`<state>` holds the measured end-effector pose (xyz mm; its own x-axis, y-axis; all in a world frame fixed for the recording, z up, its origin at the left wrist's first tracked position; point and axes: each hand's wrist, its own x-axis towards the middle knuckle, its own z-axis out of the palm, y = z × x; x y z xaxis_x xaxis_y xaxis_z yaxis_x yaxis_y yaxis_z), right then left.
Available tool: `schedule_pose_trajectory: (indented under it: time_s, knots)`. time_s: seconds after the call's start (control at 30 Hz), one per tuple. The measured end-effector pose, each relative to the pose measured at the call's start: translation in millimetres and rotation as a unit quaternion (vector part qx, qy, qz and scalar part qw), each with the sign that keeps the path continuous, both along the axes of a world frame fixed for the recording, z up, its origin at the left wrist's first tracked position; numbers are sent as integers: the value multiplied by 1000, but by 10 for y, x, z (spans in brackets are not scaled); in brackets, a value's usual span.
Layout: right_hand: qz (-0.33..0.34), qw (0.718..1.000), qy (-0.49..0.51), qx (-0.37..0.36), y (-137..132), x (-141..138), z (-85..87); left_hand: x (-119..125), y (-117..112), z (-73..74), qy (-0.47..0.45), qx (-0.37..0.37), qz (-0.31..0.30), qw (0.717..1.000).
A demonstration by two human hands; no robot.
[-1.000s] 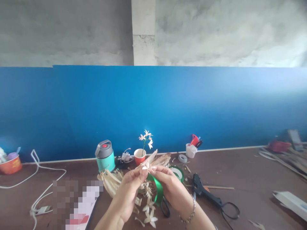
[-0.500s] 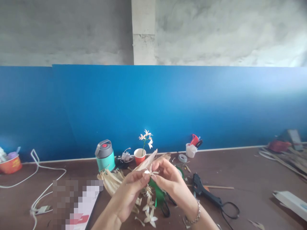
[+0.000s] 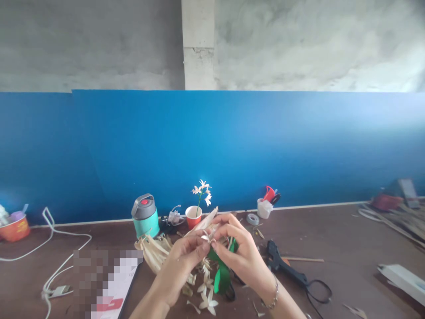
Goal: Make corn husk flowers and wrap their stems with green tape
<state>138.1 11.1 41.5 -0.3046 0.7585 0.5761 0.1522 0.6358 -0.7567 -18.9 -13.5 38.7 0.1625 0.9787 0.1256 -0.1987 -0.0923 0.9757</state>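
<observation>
Two hands meet above the desk (image 3: 345,248). The left hand (image 3: 179,268) and the right hand (image 3: 244,257) both pinch one small pale flower (image 3: 206,236), fingers closed on it, just in front of the pile of dried husk strips (image 3: 154,250). One green ribbon (image 3: 222,277) hangs from under the right hand's fingers. Loose blossoms (image 3: 207,302) lie below, too blurred to count. Behind stand one teal flask (image 3: 145,217) and two cups, a red cup (image 3: 193,217) holding one flowering stem and a white cup (image 3: 264,209). One tape roll (image 3: 253,219) and one black glue gun (image 3: 280,263) lie to the right.
</observation>
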Motion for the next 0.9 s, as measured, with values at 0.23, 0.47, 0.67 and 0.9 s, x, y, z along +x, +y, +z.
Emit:
schedule_pose_trajectory:
  time_s: [0.23, 0.47, 0.67, 0.9]
  knots:
    - [-15, 999, -19, 26, -26, -25, 0, -6, -2, -1, 43, 10, 34, 998]
    - [-55, 993, -72, 75, -38, -38, -24, -16, 45, -133, 170, 79, 119, 975]
    - [-81, 986, -97, 112, -47, -41, -45, 1, 42, -180, 236, 177, 201, 934]
    - [-92, 984, -97, 120, -50, -51, -64, 11, 10, -177, 281, 224, 249, 899]
